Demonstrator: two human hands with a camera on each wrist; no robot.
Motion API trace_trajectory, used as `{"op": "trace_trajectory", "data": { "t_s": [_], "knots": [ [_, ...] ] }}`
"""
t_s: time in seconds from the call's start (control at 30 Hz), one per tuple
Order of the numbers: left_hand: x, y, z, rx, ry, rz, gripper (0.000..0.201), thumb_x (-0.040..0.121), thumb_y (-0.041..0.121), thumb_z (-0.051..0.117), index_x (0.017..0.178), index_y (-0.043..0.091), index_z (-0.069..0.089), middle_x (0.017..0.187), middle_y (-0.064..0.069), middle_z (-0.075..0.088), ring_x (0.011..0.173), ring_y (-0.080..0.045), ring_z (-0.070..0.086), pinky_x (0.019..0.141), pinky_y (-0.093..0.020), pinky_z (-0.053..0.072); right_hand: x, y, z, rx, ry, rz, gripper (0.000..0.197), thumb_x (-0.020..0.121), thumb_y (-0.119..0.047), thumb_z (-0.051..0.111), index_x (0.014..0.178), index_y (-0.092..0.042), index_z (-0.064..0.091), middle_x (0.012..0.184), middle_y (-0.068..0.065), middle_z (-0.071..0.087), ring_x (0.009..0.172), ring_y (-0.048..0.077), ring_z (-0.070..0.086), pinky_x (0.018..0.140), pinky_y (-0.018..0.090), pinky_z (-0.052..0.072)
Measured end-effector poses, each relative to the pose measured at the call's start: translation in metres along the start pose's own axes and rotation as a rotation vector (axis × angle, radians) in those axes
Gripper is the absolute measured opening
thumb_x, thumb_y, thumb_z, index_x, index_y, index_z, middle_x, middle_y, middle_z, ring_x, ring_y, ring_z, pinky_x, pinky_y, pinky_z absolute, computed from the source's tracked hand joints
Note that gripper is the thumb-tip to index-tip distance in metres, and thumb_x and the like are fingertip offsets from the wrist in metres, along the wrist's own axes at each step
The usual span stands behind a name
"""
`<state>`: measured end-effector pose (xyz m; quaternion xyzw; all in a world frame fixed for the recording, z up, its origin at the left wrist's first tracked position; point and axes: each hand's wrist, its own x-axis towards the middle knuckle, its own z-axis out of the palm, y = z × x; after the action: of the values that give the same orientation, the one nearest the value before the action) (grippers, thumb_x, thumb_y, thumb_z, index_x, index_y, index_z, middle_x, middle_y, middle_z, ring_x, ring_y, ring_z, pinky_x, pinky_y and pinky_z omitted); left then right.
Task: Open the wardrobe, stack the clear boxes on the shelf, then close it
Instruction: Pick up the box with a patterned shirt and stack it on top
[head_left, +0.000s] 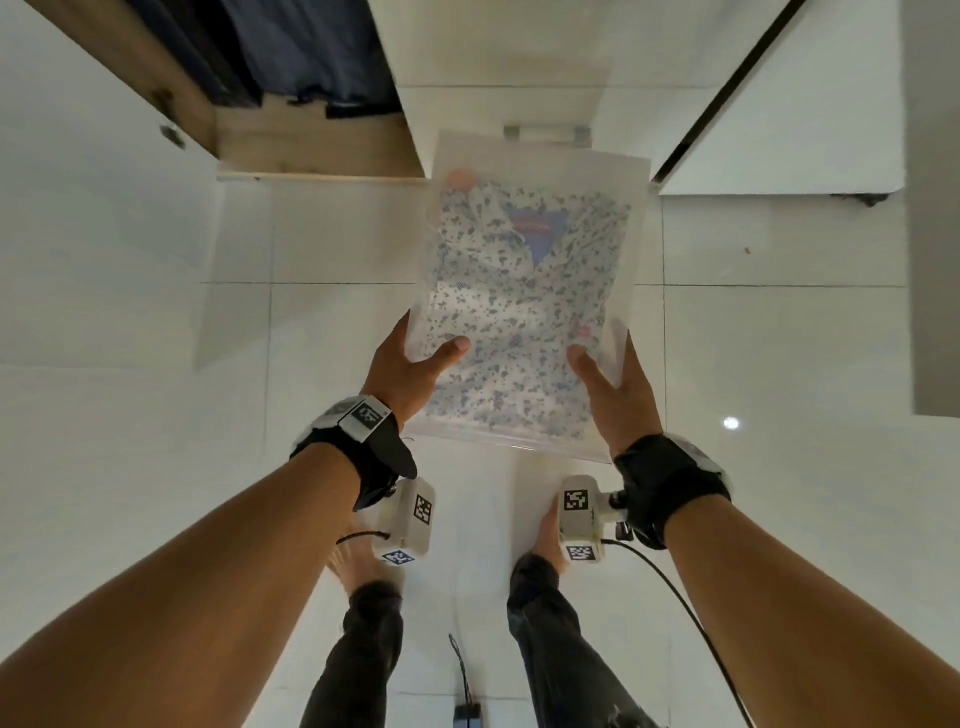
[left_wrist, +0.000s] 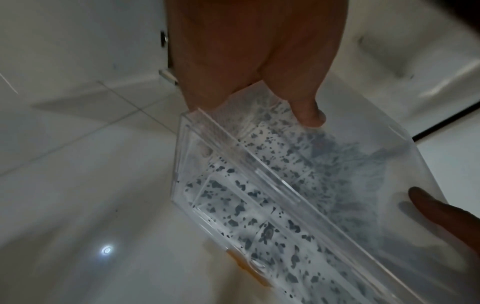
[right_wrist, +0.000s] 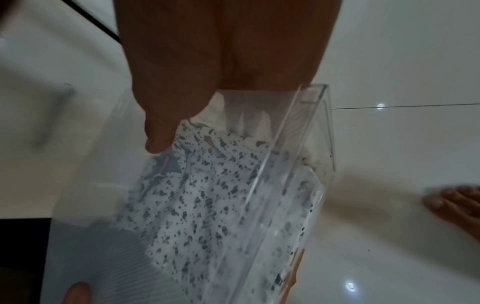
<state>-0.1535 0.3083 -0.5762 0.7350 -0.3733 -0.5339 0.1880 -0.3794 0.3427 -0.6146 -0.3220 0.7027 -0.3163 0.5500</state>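
Left hand (head_left: 410, 364), right hand (head_left: 618, 387), gripping clear box (head_left: 530, 291)

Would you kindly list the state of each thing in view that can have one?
Clear plastic box with spotted white fabric inside: lid on, held above the floor.
Left hand: grips the box's left side, thumb on top.
Right hand: grips the box's right side, thumb on top.
Wooden wardrobe: open, dark clothes hanging inside.
White wardrobe door: swung open.
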Motion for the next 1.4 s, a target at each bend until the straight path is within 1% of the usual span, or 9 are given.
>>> {"op": "trace_trajectory", "data": {
  "t_s": [0.27,0.4,0.5,0.67,0.97,1.07,1.17,1.27,1.4],
  "knots": [
    [-0.110,0.076,-0.102,-0.149,0.050,0.118,0.077,0.088,0.035,0.070,0.152,0.022,0.029,0.153,0.002,0.037,0.132,-0.010,0.037,0.049,0.006,0.038,-0.099,-0.140,0.018,-0.030,-0.027,-0.165,0.052,0.092,-0.041,0.063,0.140,-0.038,0.043,0.131,-0.019,0.056,0.119,0.000,0.053,0.100,0.020,0.039],
    [-0.146,0.108,-0.154,-0.178,0.024,0.194,0.067,0.088,0.036,0.069,0.146,0.023,0.038,0.134,0.012,0.050,0.121,-0.008,0.047,0.056,0.003,0.041,-0.148,-0.196,0.028,-0.008,-0.029,-0.250,0.049,0.092,-0.039,0.065,0.137,-0.039,0.045,0.124,-0.022,0.058,0.104,-0.020,0.051,0.086,0.007,0.041],
    [-0.175,0.144,-0.194,-0.152,-0.025,0.298,0.053,0.089,0.034,0.068,0.138,0.024,0.048,0.119,0.013,0.060,0.108,-0.006,0.055,0.079,-0.011,0.050,-0.185,-0.238,0.031,0.027,-0.013,-0.286,0.052,0.088,-0.043,0.069,0.135,-0.042,0.047,0.128,-0.020,0.059,0.113,-0.007,0.055,0.095,0.021,0.045],
    [-0.231,0.220,-0.261,-0.127,-0.085,0.439,0.056,0.088,0.035,0.069,0.138,0.024,0.047,0.120,0.013,0.060,0.109,-0.009,0.056,0.077,-0.014,0.044,-0.249,-0.331,0.030,0.114,-0.011,-0.407,0.049,0.088,-0.038,0.070,0.112,-0.069,0.040,0.121,-0.034,0.055,0.113,-0.010,0.052,0.108,0.034,0.041],
    [-0.351,0.370,-0.360,-0.191,-0.115,0.730,0.055,0.089,0.019,0.070,0.138,0.028,0.049,0.126,0.004,0.064,0.113,-0.019,0.061,0.095,-0.039,0.051,-0.354,-0.512,-0.001,0.134,-0.027,-0.708,0.095,0.083,-0.033,0.077,0.153,-0.045,0.014,0.150,-0.021,0.035,0.135,0.005,0.039,0.111,0.034,0.035],
    [-0.390,0.414,-0.388,-0.189,-0.148,0.839,0.047,0.091,0.015,0.067,0.133,0.029,0.053,0.118,0.010,0.068,0.104,-0.011,0.066,0.089,-0.034,0.054,-0.392,-0.564,-0.013,0.245,-0.093,-0.736,0.084,0.085,-0.020,0.073,0.153,-0.036,0.026,0.140,-0.014,0.049,0.120,0.003,0.054,0.098,0.025,0.047],
    [-0.429,0.449,-0.412,-0.268,-0.150,0.894,0.052,0.089,0.013,0.069,0.132,0.035,0.048,0.108,0.019,0.067,0.096,-0.003,0.067,0.086,-0.029,0.053,-0.429,-0.606,-0.025,0.293,-0.132,-0.800,0.073,0.073,-0.025,0.078,0.141,-0.029,0.051,0.138,-0.003,0.058,0.122,0.017,0.058,0.107,0.040,0.043],
    [-0.466,0.472,-0.433,-0.296,-0.119,0.962,0.066,0.083,0.018,0.074,0.142,0.024,0.047,0.135,0.002,0.058,0.118,-0.019,0.059,0.104,-0.043,0.045,-0.468,-0.637,-0.033,0.187,-0.095,-0.967,0.053,0.076,-0.032,0.076,0.127,-0.031,0.065,0.137,-0.003,0.059,0.129,0.020,0.053,0.113,0.049,0.035],
    [-0.519,0.499,-0.458,-0.361,-0.082,1.122,0.060,0.075,0.026,0.082,0.130,0.026,0.061,0.128,0.001,0.064,0.110,-0.016,0.065,0.099,-0.041,0.050,-0.519,-0.674,-0.040,0.081,0.016,-1.192,0.049,0.079,-0.033,0.074,0.126,-0.027,0.063,0.135,-0.008,0.059,0.126,0.010,0.054,0.111,0.044,0.040]
  ]
}}
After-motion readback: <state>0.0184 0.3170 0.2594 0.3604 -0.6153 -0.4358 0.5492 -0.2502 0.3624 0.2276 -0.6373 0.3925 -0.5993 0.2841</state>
